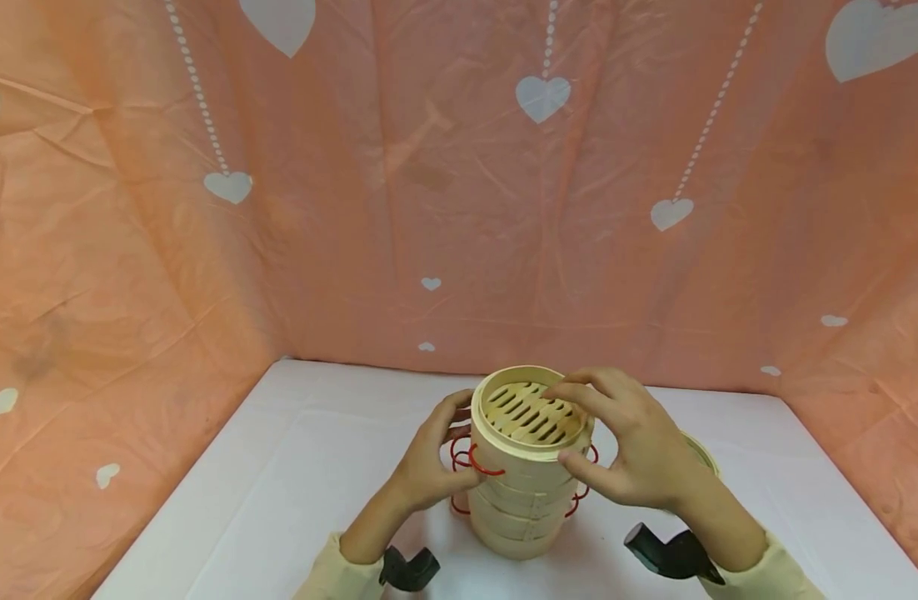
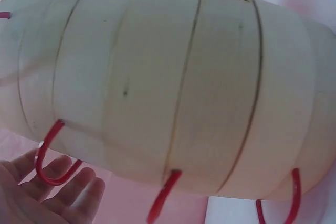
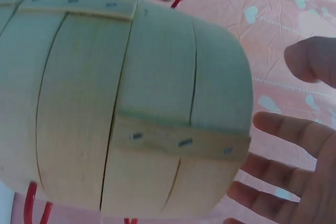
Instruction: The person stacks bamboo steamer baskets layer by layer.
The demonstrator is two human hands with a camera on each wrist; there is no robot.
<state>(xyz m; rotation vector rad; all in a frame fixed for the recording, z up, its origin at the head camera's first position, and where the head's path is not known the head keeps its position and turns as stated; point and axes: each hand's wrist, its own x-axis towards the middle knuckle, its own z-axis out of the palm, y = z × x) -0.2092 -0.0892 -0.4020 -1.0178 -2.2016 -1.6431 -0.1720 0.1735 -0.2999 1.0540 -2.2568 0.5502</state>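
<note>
A stack of round bamboo steamer baskets (image 1: pixel 515 500) with red loop handles stands upright on the white table. Slats of the top tier (image 1: pixel 521 414) show inside its rim. On the left side, my left hand (image 1: pixel 432 462) is beside the stack, its fingers (image 2: pixel 79 195) loosely bent near a red handle (image 2: pixel 52 174); whether they touch it I cannot tell. My right hand (image 1: pixel 635 446) hovers at the right rim with fingers and thumb spread. In the right wrist view, its fingers (image 3: pixel 281 129) are extended next to the top tier, and the thumb (image 3: pixel 315 61) stands apart.
Behind my right forearm, a round bamboo piece (image 1: pixel 702 454) lies on the table, mostly hidden. The white table (image 1: pixel 279 492) meets a pink-orange cloth backdrop (image 1: pixel 466 208) with white hearts at the back and sides. Dark wrist devices (image 1: pixel 672 554) sit at both sleeves.
</note>
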